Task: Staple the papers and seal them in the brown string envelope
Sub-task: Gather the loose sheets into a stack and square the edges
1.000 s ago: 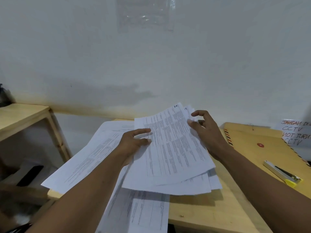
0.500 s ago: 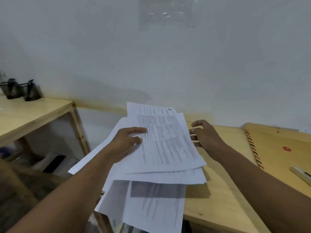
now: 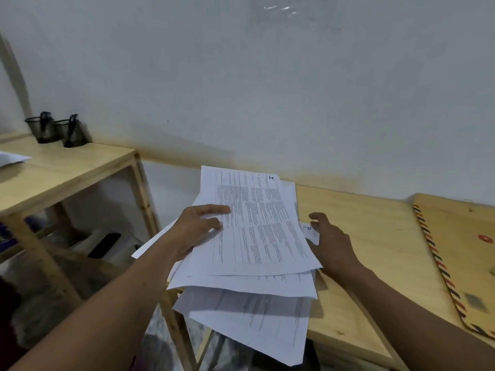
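Observation:
A loose stack of printed white papers (image 3: 257, 231) lies fanned over the left end of the wooden table (image 3: 375, 236), its lower sheets hanging past the table's front edge. My left hand (image 3: 198, 228) holds the stack at its left side, thumb on the top sheet. My right hand (image 3: 329, 236) sits at the stack's right edge, fingers curled against the sheet ends. The brown string envelope (image 3: 460, 253), with a striped border and a red button, lies flat at the table's right end. No stapler is in view.
A second, lower wooden table (image 3: 61, 167) stands to the left with two black mesh cups (image 3: 59, 129) at its back and a white sheet (image 3: 10, 159) at its left edge. Dark clutter lies under it. A white wall rises behind both tables.
The view has swung left, putting the stapler out of frame. The papers have turned more upright and shifted left; my right hand has slid from the stack's top corner down to its right edge.

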Available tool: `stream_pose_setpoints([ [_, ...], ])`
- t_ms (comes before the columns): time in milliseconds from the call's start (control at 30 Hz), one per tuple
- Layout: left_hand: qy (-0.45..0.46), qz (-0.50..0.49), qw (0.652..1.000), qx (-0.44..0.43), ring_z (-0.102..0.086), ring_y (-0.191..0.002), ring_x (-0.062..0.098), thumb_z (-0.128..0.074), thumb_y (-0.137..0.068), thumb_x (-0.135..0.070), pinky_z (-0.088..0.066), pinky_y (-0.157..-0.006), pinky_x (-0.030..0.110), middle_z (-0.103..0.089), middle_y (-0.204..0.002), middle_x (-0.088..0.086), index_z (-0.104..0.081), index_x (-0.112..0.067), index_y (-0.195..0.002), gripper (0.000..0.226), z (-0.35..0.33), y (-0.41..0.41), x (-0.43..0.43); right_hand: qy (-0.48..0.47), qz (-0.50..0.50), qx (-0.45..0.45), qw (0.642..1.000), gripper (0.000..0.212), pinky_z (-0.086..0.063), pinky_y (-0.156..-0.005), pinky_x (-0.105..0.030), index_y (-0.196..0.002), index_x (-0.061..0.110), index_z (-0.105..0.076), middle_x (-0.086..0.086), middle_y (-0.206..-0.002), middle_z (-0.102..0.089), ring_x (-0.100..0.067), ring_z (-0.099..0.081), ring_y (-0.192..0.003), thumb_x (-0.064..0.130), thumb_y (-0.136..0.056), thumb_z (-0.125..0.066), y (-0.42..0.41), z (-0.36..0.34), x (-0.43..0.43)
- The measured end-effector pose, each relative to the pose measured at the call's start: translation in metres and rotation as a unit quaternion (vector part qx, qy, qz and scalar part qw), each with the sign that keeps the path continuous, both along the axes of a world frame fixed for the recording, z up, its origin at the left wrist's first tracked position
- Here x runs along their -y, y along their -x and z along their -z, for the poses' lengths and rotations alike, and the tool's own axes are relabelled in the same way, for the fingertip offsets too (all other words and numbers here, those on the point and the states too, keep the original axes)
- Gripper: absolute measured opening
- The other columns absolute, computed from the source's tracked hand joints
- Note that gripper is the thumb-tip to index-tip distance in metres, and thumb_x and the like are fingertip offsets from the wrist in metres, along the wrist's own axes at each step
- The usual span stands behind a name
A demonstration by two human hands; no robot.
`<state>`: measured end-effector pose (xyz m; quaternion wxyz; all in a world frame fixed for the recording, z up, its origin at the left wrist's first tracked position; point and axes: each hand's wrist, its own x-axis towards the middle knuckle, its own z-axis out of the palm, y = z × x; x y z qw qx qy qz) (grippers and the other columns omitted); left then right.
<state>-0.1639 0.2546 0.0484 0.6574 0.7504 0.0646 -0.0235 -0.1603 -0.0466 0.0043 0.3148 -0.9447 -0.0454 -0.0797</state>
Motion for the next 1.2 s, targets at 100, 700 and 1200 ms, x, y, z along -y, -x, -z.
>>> stream_pose_setpoints([
  [100, -0.007, 0.003, 1.0, -0.006, -0.069, -0.083, -0.001, -0.062, -0.091, 0.008, -0.052, -0.062, 0.009, -0.07, -0.108, -0.009, -0.079, -0.016, -0.106, 0.033, 0.006, -0.002, 0.002, -0.029, 0.016, 0.022, 0.999, 0.068, -0.046, -0.099, -0.042, -0.137, 0.029, -0.042, -0.002, -0.133, -0.064, -0.024, -0.061, -0.117, 0.057, -0.081, -0.068, -0.001, 0.004, -0.002],
  [700, -0.078, 0.045, 0.996, 0.02, -0.064, -0.107, 0.004, -0.065, -0.09, 0.005, -0.047, -0.097, 0.02, -0.068, -0.119, -0.006, -0.081, -0.019, -0.101, 0.03, 0.017, -0.01, 0.009, 0.154, 0.074, 0.054, 0.984, 0.054, -0.022, -0.116, -0.045, -0.146, 0.027, -0.032, -0.004, -0.141, -0.058, -0.02, -0.029, -0.149, 0.048, -0.098, -0.047, -0.014, 0.017, 0.016],
  [1200, -0.095, 0.079, 0.992, 0.024, -0.056, -0.123, 0.01, -0.068, -0.091, -0.006, -0.038, -0.101, 0.023, -0.067, -0.128, -0.014, -0.081, -0.034, -0.101, 0.032, 0.014, -0.012, 0.02, -0.038, 0.078, 0.11, 0.99, 0.031, -0.046, -0.075, -0.033, -0.121, 0.021, -0.058, 0.0, -0.114, -0.066, -0.023, -0.064, -0.091, 0.018, -0.09, -0.065, -0.014, 0.015, 0.017],
])
